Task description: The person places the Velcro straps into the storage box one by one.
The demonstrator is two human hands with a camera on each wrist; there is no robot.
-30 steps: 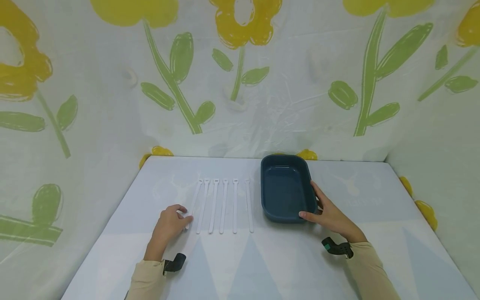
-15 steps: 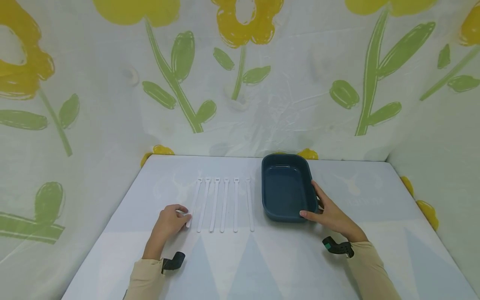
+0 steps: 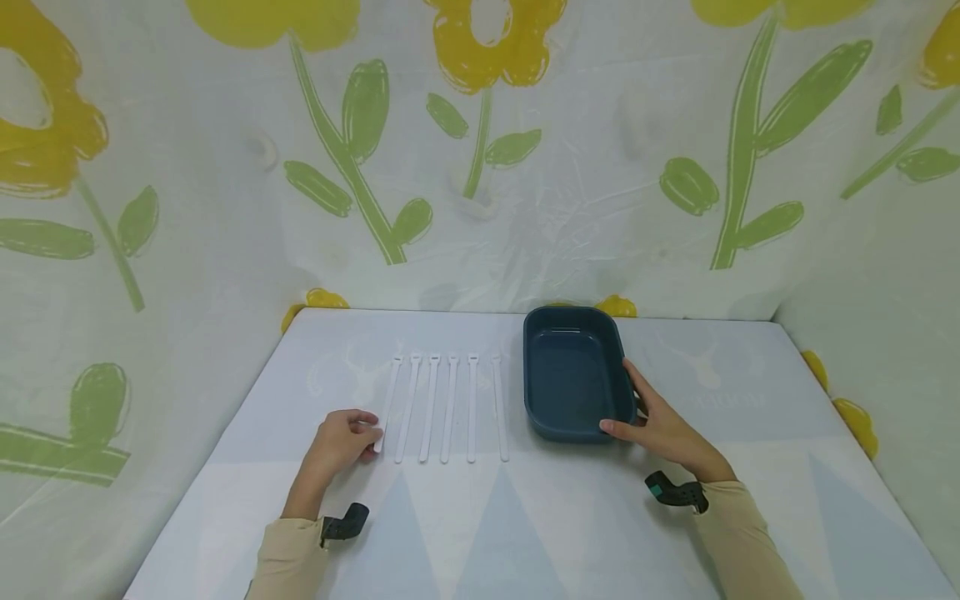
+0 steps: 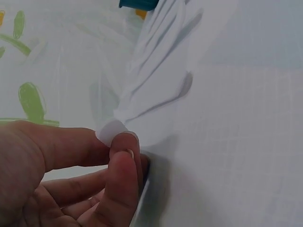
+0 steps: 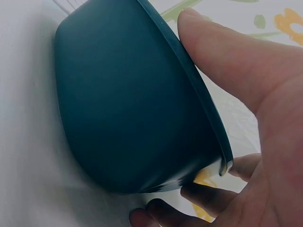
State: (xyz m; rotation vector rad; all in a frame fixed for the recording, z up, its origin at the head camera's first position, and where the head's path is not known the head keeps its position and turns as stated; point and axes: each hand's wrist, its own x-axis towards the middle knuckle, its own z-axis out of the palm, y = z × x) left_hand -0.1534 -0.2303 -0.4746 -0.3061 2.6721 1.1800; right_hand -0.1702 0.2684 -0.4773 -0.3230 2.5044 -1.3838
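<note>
pale table (image 3: pixel 615 533): at left, the left hand (image 3: pixel 341 442) pinches the near end of the leftmost white strip (image 3: pixel 388 404); the right hand (image 3: pixel 663 429) grips the blue bin (image 3: pixel 573 387) at right. a light, level pinch should spare the neighbouring strip (image 3: pixel 407 409).

Pale walls (image 3: pixel 585 217) (yellow blooms (image 3: pixel 273 21), green leaves (image 3: pixel 366 112)) around a blue-and-white table (image 3: pixel 600 525).

Right hand (image 5: pixel 281 127) around a dark teal container (image 5: pixel 123 104), pale surface (image 5: pixel 23 127) alongside.
</note>
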